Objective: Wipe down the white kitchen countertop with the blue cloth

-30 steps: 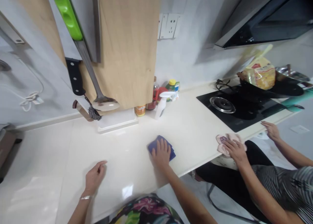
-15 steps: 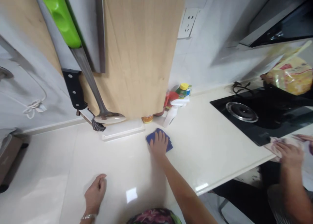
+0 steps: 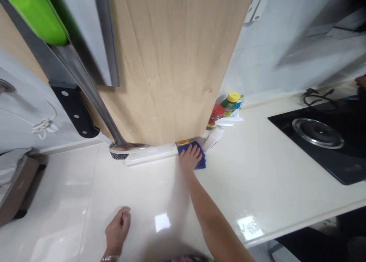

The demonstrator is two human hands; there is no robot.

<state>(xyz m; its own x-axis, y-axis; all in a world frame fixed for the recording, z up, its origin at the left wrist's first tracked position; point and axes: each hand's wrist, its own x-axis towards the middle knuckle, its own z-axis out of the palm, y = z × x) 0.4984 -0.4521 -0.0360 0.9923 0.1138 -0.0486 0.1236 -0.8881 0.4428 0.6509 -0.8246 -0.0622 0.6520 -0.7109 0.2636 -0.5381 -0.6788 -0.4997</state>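
My right hand (image 3: pixel 191 159) presses a folded blue cloth (image 3: pixel 201 161) to the white countertop (image 3: pixel 237 178), its fingers spread over the cloth. Just behind the cloth, the base of an orange-labelled container (image 3: pixel 182 142) shows. A white spray bottle (image 3: pixel 215 137) stands right of the cloth. Lower left, my left hand (image 3: pixel 117 228) rests on the counter, loosely curled into a fist, with nothing visible in it; a bracelet circles that wrist.
A wooden board (image 3: pixel 171 63) with a green-handled ladle (image 3: pixel 94 94) and a black-handled knife (image 3: pixel 74 111) overhangs the counter. A red-lidded jar (image 3: pixel 216 115) and a yellow-capped green bottle (image 3: pixel 230 103) stand by the wall. A black cooktop (image 3: pixel 337 159) is on the right.
My right hand has slid the blue cloth back toward the containers under the board. The view has shifted, so the co-worker's hands at the right are gone from sight. My left hand stays curled.
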